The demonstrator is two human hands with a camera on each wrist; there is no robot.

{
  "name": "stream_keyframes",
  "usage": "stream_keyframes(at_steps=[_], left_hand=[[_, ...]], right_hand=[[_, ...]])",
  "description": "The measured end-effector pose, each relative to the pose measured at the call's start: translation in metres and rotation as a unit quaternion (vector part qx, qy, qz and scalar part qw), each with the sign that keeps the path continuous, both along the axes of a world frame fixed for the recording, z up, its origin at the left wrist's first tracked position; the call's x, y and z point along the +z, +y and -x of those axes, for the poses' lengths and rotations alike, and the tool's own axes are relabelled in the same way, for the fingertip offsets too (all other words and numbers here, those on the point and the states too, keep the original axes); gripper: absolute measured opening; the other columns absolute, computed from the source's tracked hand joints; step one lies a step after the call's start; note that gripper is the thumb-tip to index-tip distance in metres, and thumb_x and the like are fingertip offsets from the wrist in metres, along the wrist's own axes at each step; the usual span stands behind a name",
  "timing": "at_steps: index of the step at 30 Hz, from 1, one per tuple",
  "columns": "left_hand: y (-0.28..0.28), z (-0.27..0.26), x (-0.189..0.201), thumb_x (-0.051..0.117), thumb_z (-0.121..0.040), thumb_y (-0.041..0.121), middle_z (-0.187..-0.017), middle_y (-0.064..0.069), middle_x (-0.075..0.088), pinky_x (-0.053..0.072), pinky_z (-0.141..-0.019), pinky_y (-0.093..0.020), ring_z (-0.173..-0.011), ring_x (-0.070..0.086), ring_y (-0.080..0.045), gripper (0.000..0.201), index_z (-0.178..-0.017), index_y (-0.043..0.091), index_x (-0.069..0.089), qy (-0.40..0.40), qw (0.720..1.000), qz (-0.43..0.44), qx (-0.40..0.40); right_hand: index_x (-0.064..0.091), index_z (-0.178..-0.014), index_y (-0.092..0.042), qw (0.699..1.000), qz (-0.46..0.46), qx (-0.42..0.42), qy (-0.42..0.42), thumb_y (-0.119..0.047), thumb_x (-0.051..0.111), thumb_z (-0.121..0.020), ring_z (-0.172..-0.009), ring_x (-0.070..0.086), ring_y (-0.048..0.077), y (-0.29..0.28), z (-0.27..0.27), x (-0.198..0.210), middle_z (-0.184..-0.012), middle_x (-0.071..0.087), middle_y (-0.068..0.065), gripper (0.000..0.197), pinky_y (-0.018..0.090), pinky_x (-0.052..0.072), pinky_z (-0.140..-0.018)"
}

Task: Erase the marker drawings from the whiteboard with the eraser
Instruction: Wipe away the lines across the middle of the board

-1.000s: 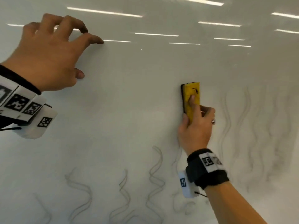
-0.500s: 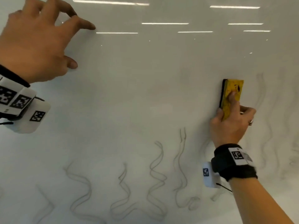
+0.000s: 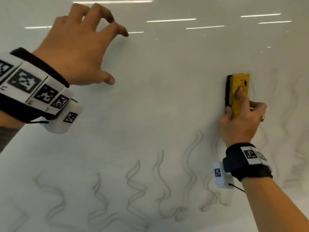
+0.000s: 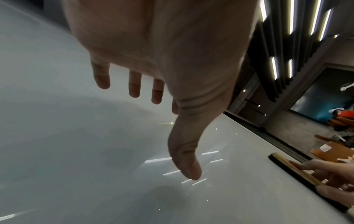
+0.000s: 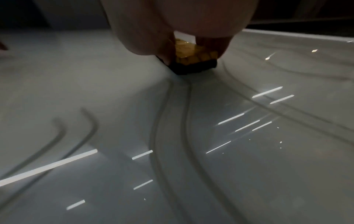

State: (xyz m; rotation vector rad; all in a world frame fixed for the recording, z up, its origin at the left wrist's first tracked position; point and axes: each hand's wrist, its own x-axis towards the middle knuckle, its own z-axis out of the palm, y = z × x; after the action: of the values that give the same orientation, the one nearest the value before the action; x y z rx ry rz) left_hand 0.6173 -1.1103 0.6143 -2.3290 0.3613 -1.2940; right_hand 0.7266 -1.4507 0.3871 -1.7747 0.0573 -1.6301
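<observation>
A yellow eraser point(image 3: 238, 87) with a black felt side lies flat against the whiteboard point(image 3: 167, 97) at the right. My right hand point(image 3: 240, 121) grips its lower end, forefinger laid along the yellow back. In the right wrist view the eraser point(image 5: 193, 60) sits under my fingers with curved marker lines point(image 5: 172, 136) running below it. Faint wavy marker lines point(image 3: 133, 190) run along the lower board and smudged ones point(image 3: 292, 139) at the far right. My left hand point(image 3: 80, 47) hovers at the upper left, fingers loosely spread and holding nothing; its fingertips point(image 4: 134, 89) hang near the board.
Ceiling lights reflect as bright streaks point(image 3: 170, 20) on the glossy board. In the left wrist view the board's edge point(image 4: 268, 136) runs diagonally, with a dark slatted wall point(image 4: 287, 45) and cluttered orange items point(image 4: 341, 119) beyond it.
My right hand slid the eraser to the right across the board, towards the smudged lines. The view swung so my left hand now shows further right and lower.
</observation>
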Motion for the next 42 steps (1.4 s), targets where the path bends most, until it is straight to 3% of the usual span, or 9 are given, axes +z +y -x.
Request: stream_keyframes(at_steps=[3, 8, 16, 21, 23, 30, 36, 39, 42], left_hand=[[-0.012, -0.002, 0.005, 0.099, -0.053, 0.039, -0.157, -0.011, 0.029, 0.038, -0.105, -0.071, -0.143, 0.029, -0.047, 0.125, -0.155, 0.032, 0.028, -0.001, 1.0, 0.007, 0.014], [-0.022, 0.001, 0.015, 0.101, -0.053, 0.032, -0.156, -0.011, 0.028, 0.038, -0.105, -0.072, -0.142, 0.028, -0.048, 0.131, -0.157, 0.032, 0.022, 0.001, 0.998, 0.042, 0.052], [-0.004, 0.013, 0.021, 0.098, -0.061, 0.019, -0.157, -0.011, 0.027, 0.037, -0.104, -0.072, -0.142, 0.027, -0.05, 0.121, -0.157, 0.031, 0.025, -0.017, 0.997, 0.027, 0.071], [-0.013, 0.012, 0.024, 0.092, -0.069, 0.015, -0.156, -0.014, 0.03, 0.037, -0.102, -0.072, -0.142, 0.028, -0.049, 0.108, -0.156, 0.027, 0.029, -0.038, 0.997, 0.024, 0.06], [-0.015, 0.012, 0.023, 0.092, -0.069, 0.017, -0.156, -0.015, 0.03, 0.037, -0.102, -0.072, -0.144, 0.027, -0.048, 0.106, -0.155, 0.026, 0.03, -0.041, 0.997, 0.021, 0.055], [-0.02, 0.012, 0.026, 0.091, -0.07, 0.021, -0.154, -0.013, 0.032, 0.04, -0.1, -0.072, -0.143, 0.029, -0.047, 0.1, -0.152, 0.025, 0.034, -0.044, 0.997, 0.018, 0.057], [-0.065, 0.0, 0.02, 0.087, -0.067, 0.052, -0.156, -0.01, 0.03, 0.037, -0.106, -0.071, -0.144, 0.027, -0.046, 0.102, -0.152, 0.03, 0.035, -0.013, 0.999, 0.012, 0.033], [-0.082, -0.006, 0.009, 0.088, -0.052, 0.066, -0.16, -0.003, 0.026, 0.035, -0.11, -0.068, -0.148, 0.022, -0.041, 0.122, -0.155, 0.037, 0.03, 0.017, 0.999, -0.006, 0.045], [-0.09, -0.014, 0.002, 0.094, -0.041, 0.065, -0.162, -0.001, 0.022, 0.033, -0.113, -0.066, -0.149, 0.02, -0.04, 0.138, -0.157, 0.043, 0.022, 0.043, 0.997, -0.009, 0.063]], right_hand=[[0.053, -0.15, -0.015, 1.0, -0.025, 0.003, -0.001, -0.011, 0.061, -0.089, -0.098, 0.051, 0.043, 0.017, 0.006, 0.0, -0.116, 0.046, 0.031, 0.062, 0.045, 0.049, -0.082], [0.061, -0.142, -0.021, 0.96, 0.269, 0.076, -0.032, -0.004, 0.069, -0.073, -0.084, 0.05, 0.034, 0.135, 0.046, -0.035, -0.106, 0.055, 0.021, 0.072, 0.044, 0.049, -0.067], [0.059, -0.144, -0.019, 0.983, 0.17, 0.039, -0.057, -0.003, 0.066, -0.075, -0.092, 0.051, 0.041, 0.107, 0.022, 0.115, -0.112, 0.053, 0.025, 0.071, 0.043, 0.042, -0.075], [0.059, -0.145, -0.019, 0.911, 0.404, 0.05, -0.064, -0.002, 0.042, -0.083, -0.084, 0.048, 0.034, 0.124, 0.036, -0.006, -0.107, 0.06, 0.026, 0.067, 0.046, 0.044, -0.07], [0.062, -0.143, -0.021, 0.892, 0.446, 0.053, -0.06, -0.003, 0.031, -0.089, -0.082, 0.05, 0.034, 0.101, 0.034, -0.018, -0.11, 0.062, 0.025, 0.064, 0.046, 0.046, -0.068], [0.063, -0.138, -0.017, 0.967, 0.239, 0.02, -0.081, 0.0, 0.06, -0.068, -0.089, 0.053, 0.044, 0.071, 0.013, 0.119, -0.107, 0.055, 0.029, 0.072, 0.044, 0.041, -0.073], [0.056, -0.147, -0.026, 0.876, 0.474, 0.083, -0.038, -0.006, 0.028, -0.091, -0.087, 0.05, 0.032, 0.102, 0.039, -0.046, -0.112, 0.062, 0.02, 0.065, 0.043, 0.043, -0.073], [0.056, -0.146, -0.027, 0.915, 0.397, 0.043, -0.05, -0.002, 0.046, -0.083, -0.086, 0.051, 0.034, 0.032, 0.017, -0.051, -0.111, 0.059, 0.025, 0.068, 0.047, 0.05, -0.072], [0.051, -0.149, -0.019, 0.985, 0.171, 0.01, -0.025, -0.002, 0.063, -0.078, -0.094, 0.053, 0.045, -0.05, -0.014, 0.015, -0.113, 0.051, 0.032, 0.074, 0.055, 0.051, -0.078]])
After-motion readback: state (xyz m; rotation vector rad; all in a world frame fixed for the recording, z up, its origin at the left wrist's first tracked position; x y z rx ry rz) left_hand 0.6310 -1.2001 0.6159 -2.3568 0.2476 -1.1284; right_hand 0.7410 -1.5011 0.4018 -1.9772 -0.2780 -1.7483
